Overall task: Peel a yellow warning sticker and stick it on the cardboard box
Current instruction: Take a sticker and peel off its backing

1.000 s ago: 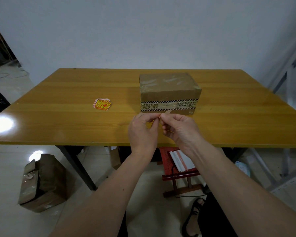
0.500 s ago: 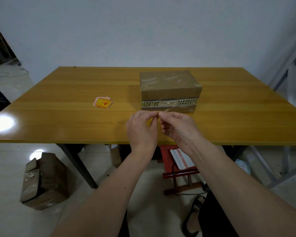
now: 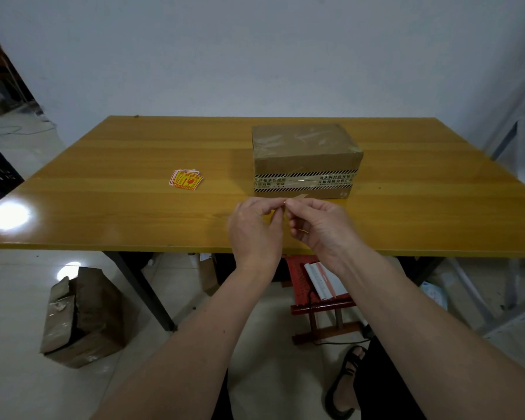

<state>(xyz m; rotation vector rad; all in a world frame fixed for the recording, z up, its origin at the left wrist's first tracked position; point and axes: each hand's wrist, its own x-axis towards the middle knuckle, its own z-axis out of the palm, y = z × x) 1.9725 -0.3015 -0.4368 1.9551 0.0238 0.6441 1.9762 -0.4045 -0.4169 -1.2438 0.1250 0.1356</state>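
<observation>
Hands meet over bench (image 3: 103,207) edge: left hand (image 3: 255,234) and right hand (image 3: 322,231) both pinching one sticker (image 3: 285,202), just in front of box (image 3: 305,160).

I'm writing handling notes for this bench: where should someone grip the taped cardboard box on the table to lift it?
Probably by its two short ends, one hand from each side. The cardboard box lies flat with its long face toward the person, both ends standing free on the table; its top is glossy tape, likely slippery.

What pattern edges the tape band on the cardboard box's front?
Black-and-white diagonal stripes border the tape band on the cardboard box, seen in the head view.
</observation>
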